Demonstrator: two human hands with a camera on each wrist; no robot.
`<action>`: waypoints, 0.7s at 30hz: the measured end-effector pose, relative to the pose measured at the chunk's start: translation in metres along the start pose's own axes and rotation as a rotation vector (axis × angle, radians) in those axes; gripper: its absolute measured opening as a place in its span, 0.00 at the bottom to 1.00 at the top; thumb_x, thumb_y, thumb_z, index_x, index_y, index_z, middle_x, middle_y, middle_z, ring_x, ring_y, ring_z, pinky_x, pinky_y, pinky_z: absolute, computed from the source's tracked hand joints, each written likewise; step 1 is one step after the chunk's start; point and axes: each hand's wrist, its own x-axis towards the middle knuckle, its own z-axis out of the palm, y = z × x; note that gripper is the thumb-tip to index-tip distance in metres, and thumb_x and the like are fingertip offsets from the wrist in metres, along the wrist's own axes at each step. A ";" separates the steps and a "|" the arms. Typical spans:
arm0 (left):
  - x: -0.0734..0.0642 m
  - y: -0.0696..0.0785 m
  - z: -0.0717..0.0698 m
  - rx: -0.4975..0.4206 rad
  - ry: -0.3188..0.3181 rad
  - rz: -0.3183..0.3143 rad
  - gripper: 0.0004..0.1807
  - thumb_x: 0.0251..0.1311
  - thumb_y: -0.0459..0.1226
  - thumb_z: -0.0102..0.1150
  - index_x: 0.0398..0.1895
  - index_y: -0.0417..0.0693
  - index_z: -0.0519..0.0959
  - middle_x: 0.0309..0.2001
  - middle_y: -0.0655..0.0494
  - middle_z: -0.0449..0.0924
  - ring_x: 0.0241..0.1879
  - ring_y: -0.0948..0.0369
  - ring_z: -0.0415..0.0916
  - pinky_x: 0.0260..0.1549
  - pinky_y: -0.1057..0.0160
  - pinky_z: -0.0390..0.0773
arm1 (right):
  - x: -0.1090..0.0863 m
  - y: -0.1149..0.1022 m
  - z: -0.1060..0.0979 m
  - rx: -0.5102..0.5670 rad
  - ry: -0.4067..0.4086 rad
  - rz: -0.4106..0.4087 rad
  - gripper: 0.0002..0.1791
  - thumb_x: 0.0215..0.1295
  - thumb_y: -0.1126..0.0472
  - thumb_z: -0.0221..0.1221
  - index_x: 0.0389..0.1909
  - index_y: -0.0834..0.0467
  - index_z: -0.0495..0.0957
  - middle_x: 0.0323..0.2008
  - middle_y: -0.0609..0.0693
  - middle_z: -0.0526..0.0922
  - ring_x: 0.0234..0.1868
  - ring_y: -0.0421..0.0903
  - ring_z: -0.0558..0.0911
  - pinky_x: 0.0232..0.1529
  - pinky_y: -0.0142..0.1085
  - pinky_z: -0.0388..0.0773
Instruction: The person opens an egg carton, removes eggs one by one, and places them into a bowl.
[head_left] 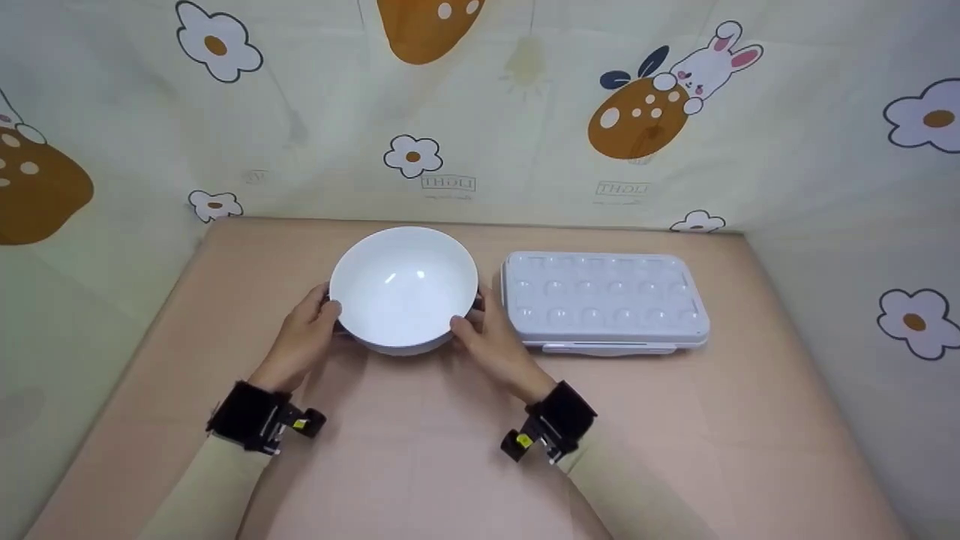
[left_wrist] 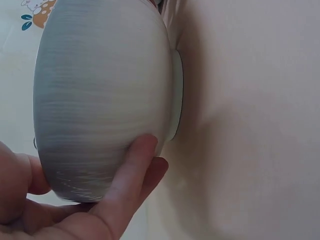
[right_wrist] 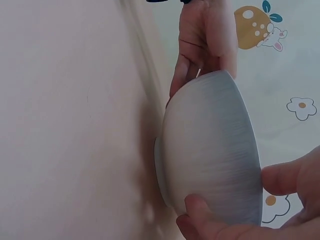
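While both hands hold it, white bowl: toward the back of the pink-beige table, left of the lidded case. Head view looks down into the smooth, glossy inside.
Bowl outside: only the wrist views give it properly, grey-white with fine streaks along the wall.
Foot ring: seen in both wrist views, hidden from the head. Shadow beside it; can't tell if it touches the table.
Left hand: on the bowl's left side, wall pinched between thumb and fingers, gap just the grip's width. Head view shows thumb at the rim; left wrist view adds fingertips low on the outer wall.
Right hand: same pinch, opposite side, thumb at rim, fingers curled on the outer wall. Right wrist view catches both hands on the bowl.
Lidded case: pale, rows of domed bumps on the lid, long strip along the front. Near the right hand; clear in the head view only.
Wrist units: black, one per wrist, head view only.
Backdrop: flowers and a rabbit print.
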 end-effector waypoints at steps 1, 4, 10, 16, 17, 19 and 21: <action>0.000 0.000 0.000 -0.001 -0.003 0.003 0.32 0.82 0.38 0.33 0.84 0.34 0.50 0.81 0.34 0.56 0.81 0.43 0.56 0.78 0.47 0.61 | 0.000 0.000 0.000 -0.002 0.001 0.002 0.43 0.79 0.63 0.54 0.85 0.63 0.41 0.80 0.66 0.57 0.72 0.61 0.74 0.62 0.48 0.82; 0.001 -0.002 0.000 -0.001 -0.005 0.013 0.32 0.83 0.38 0.33 0.84 0.34 0.48 0.83 0.35 0.52 0.82 0.43 0.53 0.79 0.48 0.58 | 0.000 0.001 0.000 -0.001 0.005 0.001 0.43 0.79 0.63 0.54 0.85 0.63 0.41 0.80 0.67 0.57 0.72 0.62 0.74 0.62 0.46 0.83; 0.003 0.000 -0.002 -0.002 -0.041 0.016 0.32 0.84 0.38 0.31 0.85 0.34 0.46 0.84 0.35 0.49 0.82 0.43 0.52 0.78 0.47 0.59 | -0.002 0.002 -0.001 0.019 -0.010 -0.014 0.45 0.79 0.64 0.55 0.86 0.61 0.39 0.80 0.68 0.56 0.73 0.62 0.73 0.63 0.45 0.82; 0.000 0.007 -0.006 0.093 0.001 0.037 0.35 0.84 0.41 0.37 0.86 0.37 0.44 0.83 0.33 0.50 0.82 0.40 0.52 0.78 0.43 0.58 | -0.020 -0.009 -0.027 -0.100 -0.087 0.001 0.48 0.77 0.56 0.62 0.86 0.57 0.44 0.77 0.65 0.63 0.74 0.60 0.73 0.70 0.50 0.75; -0.002 0.010 -0.006 0.129 0.036 0.055 0.36 0.83 0.41 0.39 0.86 0.37 0.45 0.82 0.33 0.52 0.81 0.39 0.52 0.78 0.41 0.57 | -0.025 -0.012 -0.036 -0.133 -0.101 -0.008 0.46 0.77 0.55 0.62 0.86 0.57 0.47 0.77 0.64 0.64 0.72 0.60 0.75 0.70 0.50 0.75; -0.006 0.016 -0.004 0.202 0.119 0.113 0.35 0.82 0.41 0.44 0.85 0.37 0.50 0.80 0.32 0.56 0.80 0.37 0.53 0.78 0.37 0.56 | -0.035 -0.015 -0.058 -0.173 -0.126 -0.048 0.42 0.77 0.56 0.63 0.84 0.59 0.54 0.76 0.64 0.66 0.67 0.61 0.80 0.67 0.48 0.78; -0.010 0.024 0.002 0.261 0.203 0.201 0.33 0.80 0.38 0.48 0.82 0.37 0.58 0.78 0.33 0.61 0.78 0.37 0.52 0.76 0.36 0.55 | -0.046 -0.017 -0.083 -0.219 -0.137 -0.110 0.35 0.77 0.61 0.63 0.80 0.60 0.63 0.75 0.64 0.68 0.63 0.60 0.83 0.63 0.43 0.82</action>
